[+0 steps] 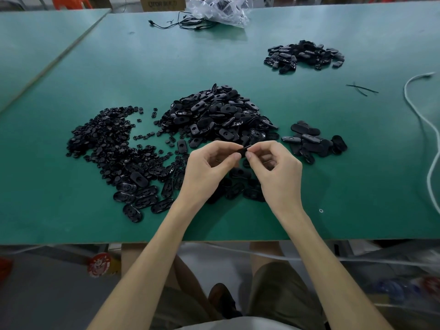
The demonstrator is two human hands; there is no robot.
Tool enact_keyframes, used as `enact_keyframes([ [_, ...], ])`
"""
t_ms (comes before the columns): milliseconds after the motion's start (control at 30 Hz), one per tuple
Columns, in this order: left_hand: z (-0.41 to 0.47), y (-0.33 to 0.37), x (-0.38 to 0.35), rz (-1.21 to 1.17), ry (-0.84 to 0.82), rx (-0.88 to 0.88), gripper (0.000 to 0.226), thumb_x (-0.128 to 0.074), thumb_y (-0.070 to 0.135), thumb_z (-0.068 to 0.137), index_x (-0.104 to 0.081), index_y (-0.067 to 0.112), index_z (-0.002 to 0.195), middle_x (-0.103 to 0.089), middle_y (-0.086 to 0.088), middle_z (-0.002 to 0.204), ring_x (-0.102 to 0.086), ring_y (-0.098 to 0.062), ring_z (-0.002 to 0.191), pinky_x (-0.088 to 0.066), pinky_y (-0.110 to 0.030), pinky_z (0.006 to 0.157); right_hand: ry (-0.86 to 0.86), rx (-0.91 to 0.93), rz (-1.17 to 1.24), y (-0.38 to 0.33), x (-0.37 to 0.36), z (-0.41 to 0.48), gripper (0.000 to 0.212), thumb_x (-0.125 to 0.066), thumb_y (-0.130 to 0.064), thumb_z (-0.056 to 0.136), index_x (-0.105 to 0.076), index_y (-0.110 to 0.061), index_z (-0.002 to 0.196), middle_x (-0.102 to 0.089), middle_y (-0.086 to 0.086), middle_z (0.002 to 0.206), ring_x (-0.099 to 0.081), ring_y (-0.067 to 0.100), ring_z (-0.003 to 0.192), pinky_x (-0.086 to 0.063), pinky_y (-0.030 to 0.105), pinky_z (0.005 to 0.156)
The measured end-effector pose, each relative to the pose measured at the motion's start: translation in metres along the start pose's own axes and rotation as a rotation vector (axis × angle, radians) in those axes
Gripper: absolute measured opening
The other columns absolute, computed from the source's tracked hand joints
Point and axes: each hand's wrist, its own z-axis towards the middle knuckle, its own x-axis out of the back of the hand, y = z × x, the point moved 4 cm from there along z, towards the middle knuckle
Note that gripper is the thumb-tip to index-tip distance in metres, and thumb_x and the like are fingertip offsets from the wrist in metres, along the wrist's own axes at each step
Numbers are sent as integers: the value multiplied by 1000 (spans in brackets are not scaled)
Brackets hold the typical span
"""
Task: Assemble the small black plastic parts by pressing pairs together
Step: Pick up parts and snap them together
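A small black part (245, 150) is held above the near middle of the green table (71, 210), pinched from both sides: the left hand (209, 166) has its thumb and forefinger curled onto the left end, and the right hand (277, 167) pinches the right end in the same way. The part is seen almost edge-on and is mostly covered by the fingertips, so it cannot be told whether one piece or a joined pair is held. It is judged that the pressing step is in hand. To do it well, the two pieces should be lined up flat against each other before force is given, and the pressure should be put evenly by both thumbs, straight through the joint and not at one end only, so that no clip is bent. A closed seam along the whole edge should then be checked. On the far side of the hands the big heap of oval shells (214, 115) is seen, to its left the heap of small round pieces (104, 141), just right of the hands a small group of ovals (314, 141), and at the far right another pile (304, 55), probably the finished ones; the joined pair would be best put there
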Motion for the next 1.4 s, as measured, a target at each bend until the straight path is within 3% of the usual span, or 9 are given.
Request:
enact_keyframes([
  [167,1,-1,1,-23,25,18,15,-73,10,96,-76,9,111,-78,1,88,-75,-14,80,-54,-18,75,7,5,0,-1,0,0,9,-77,-10,93,-75,-19,96,-72,-5,94,-67,12,79,-55,22,74],
  [600,-1,-2,4,-54,85,67,14,-70,10,99,-76,11,111,-79,0,94,-76,-18,79,-57,-24,71,4,-8,62,-1,1,-2,7,-75,-12,96,-75,-19,99,-74,-6,92,-69,13,81,-58,28,78],
  [833,-1,-8,6,-64,130,87,14,-69,11,99,-76,13,112,-79,-2,91,-76,-18,80,-57,-22,73,-69,-51,208,4,1,0,9,-75,-11,95,-73,-19,99,-75,-8,89,-72,15,81,-61,37,82],
  [1000,-1,-7,6,-70,130,91,14,-70,13,99,-76,14,111,-79,-2,89,-76,-18,79,-56,-22,72,-67,-75,275,5,2,1,10,-76,-10,94,-72,-18,99,-74,-8,86,-70,12,74,-57,28,78],
  [1400,-3,0,1,-23,45,45,15,-76,14,95,-78,11,110,-79,-1,91,-75,-18,77,-56,-21,75,-82,-84,163,4,2,-1,10,-77,-8,93,-76,-18,97,-76,-6,86,-72,18,80,-61,38,82],
])
